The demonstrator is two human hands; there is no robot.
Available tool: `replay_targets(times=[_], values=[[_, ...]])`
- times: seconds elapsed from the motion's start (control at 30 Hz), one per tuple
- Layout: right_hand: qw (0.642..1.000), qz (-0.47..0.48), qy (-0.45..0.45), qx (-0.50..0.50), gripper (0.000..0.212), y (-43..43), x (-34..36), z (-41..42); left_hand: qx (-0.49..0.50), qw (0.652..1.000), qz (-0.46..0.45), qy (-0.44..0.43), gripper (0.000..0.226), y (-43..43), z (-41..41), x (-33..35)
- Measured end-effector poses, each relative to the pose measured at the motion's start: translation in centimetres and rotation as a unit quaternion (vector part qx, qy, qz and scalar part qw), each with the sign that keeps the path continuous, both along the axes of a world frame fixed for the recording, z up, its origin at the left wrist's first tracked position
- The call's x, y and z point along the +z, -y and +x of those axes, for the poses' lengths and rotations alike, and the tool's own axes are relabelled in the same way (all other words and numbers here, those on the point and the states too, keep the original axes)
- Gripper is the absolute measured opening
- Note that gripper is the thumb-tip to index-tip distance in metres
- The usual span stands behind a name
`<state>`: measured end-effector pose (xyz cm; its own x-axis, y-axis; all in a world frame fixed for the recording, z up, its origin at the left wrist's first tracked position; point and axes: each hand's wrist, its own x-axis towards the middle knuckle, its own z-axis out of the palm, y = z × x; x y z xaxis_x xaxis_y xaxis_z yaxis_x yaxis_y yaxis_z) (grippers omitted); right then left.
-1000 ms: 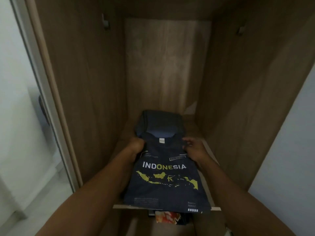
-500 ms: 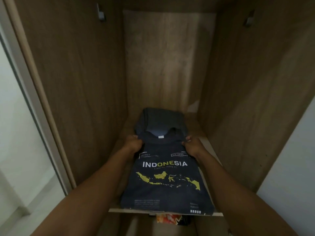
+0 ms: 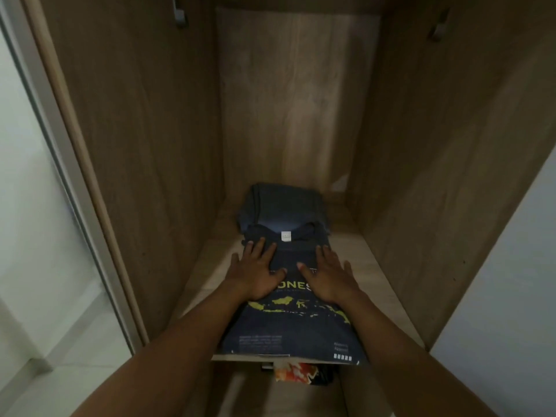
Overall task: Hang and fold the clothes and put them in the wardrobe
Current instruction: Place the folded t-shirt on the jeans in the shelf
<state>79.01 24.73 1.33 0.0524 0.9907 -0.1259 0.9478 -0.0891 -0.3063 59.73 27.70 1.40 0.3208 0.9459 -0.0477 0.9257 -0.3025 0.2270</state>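
Note:
A folded dark navy T-shirt (image 3: 288, 332) with white lettering and a yellow map print lies on the wooden wardrobe shelf (image 3: 382, 284), its front edge hanging slightly over the shelf lip. My left hand (image 3: 258, 275) and my right hand (image 3: 328, 276) both lie flat on top of it, fingers straight and spread, pressing near the collar. Behind it, partly under its collar, sits another folded dark blue garment (image 3: 285, 203).
Wooden side walls and a back panel (image 3: 294, 100) close in the compartment. Two metal brackets (image 3: 180, 13) sit high on the side walls. A colourful orange item (image 3: 296, 371) shows on the level below. A white sliding door (image 3: 45, 206) stands at left.
Both hands let go of the shirt's sides near the collar and now lie flat on top of it. The shirt has slid a little deeper onto the shelf.

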Motion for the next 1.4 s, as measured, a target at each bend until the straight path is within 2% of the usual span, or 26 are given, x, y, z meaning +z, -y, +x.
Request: replay_targets(times=[0.1, 0.17, 0.23, 0.33, 0.47, 0.73, 0.87, 0.97, 1.2, 1.4], values=[[1.000, -0.018, -0.001, 0.003, 0.084, 0.2, 1.4, 0.1, -0.015, 0.999, 0.009, -0.030, 0.080, 0.4, -0.5, 0.8], [1.000, 0.008, 0.007, 0.010, 0.076, 0.6, 2.0, 0.3, -0.026, 0.998, 0.032, -0.050, 0.078, 1.1, -0.7, 1.9], [0.999, 0.040, 0.004, 0.016, 0.068, 1.7, 1.8, -0.1, -0.021, 0.999, 0.005, -0.036, 0.079, 2.4, -0.7, 2.3], [0.999, 0.029, -0.026, 0.012, 0.067, 3.6, 0.2, -1.2, -0.001, 0.999, -0.044, -0.002, 0.080, 4.4, -0.4, 1.0], [0.999, 0.047, -0.014, 0.003, 0.071, 3.5, -0.5, -0.6, 0.021, 0.999, 0.011, 0.031, 0.081, 4.6, -0.2, -0.4], [0.999, 0.046, -0.012, 0.009, 0.073, 3.3, -0.6, -0.4, 0.019, 0.999, 0.024, 0.041, 0.079, 4.9, -0.2, 0.0], [0.999, 0.032, -0.010, 0.009, 0.072, 3.2, 0.5, -0.6, 0.029, 0.997, 0.059, 0.032, 0.073, 5.7, -0.5, 1.1], [0.998, 0.063, -0.024, 0.009, 0.068, 4.2, 2.0, -1.2, 0.039, 0.995, 0.082, 0.042, 0.070, 7.0, -1.6, 2.4], [0.990, 0.120, -0.033, 0.060, 0.061, 9.9, 5.0, -6.0, 0.044, 0.989, 0.101, 0.097, 0.064, 15.5, -5.4, 4.0], [0.984, 0.098, -0.069, 0.134, 0.056, 21.5, 3.7, -14.2, 0.123, 0.985, 0.110, 0.058, 0.062, 29.5, -12.7, 1.7]])
